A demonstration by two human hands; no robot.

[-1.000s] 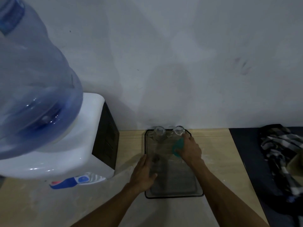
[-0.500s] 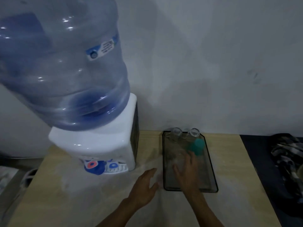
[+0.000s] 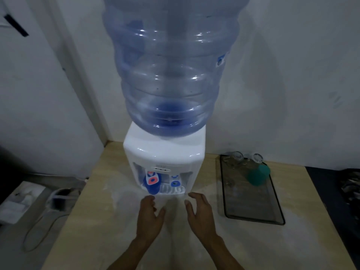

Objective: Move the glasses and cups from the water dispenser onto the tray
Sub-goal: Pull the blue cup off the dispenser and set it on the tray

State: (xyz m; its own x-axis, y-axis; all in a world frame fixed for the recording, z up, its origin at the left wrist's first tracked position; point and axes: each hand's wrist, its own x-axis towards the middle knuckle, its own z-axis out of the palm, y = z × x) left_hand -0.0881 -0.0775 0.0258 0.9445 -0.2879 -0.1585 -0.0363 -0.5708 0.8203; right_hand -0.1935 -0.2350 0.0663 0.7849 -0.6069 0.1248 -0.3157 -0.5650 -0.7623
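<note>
A light wood-grain tabletop (image 3: 109, 221) fills the lower part of the view, its surface dusted with pale smears. A white water dispenser (image 3: 164, 152) stands at the middle of the back edge, against the wall, with a large blue bottle (image 3: 167, 75) seated in its top. A dark-rimmed rectangular tray (image 3: 251, 203) lies on the tabletop towards the right edge, just beside the dispenser, its short side near the back edge. Right of the tabletop's right edge runs a darker surface (image 3: 331, 191); whether it belongs to the same table cannot be told.
</note>
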